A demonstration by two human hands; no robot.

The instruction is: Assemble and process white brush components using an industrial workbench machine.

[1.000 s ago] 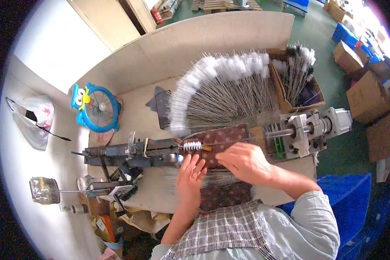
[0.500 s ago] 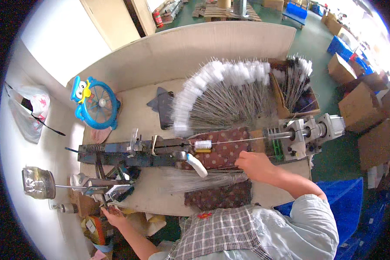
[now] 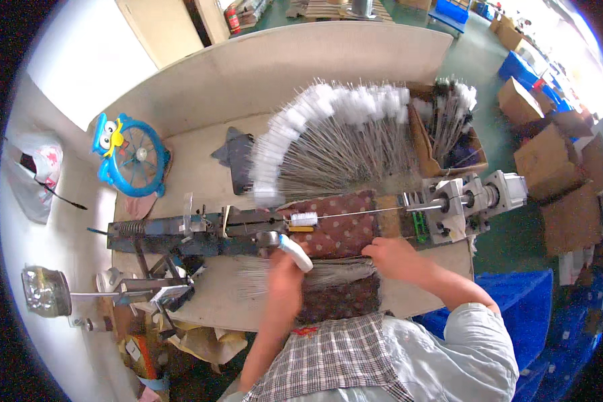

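Two hands work in front of the one long metal winding machine [image 3: 201,231] on the desk [image 3: 201,167]. The left hand [image 3: 285,278], grip closed around one white-handled tool [image 3: 295,252], sits beside the right hand [image 3: 390,258], whose grip state cannot be told, resting on one patterned brown cloth [image 3: 342,231].

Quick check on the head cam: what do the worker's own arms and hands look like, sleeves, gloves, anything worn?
Both hands are bare, no gloves. The left hand is motion-blurred; its forearm shows bare up to the lower edge, with no sleeve visible. The right hand leads to a bare forearm and a light grey-blue sleeve pushed up near the elbow. A checked apron or bib covers the chest. No watch or rings visible.
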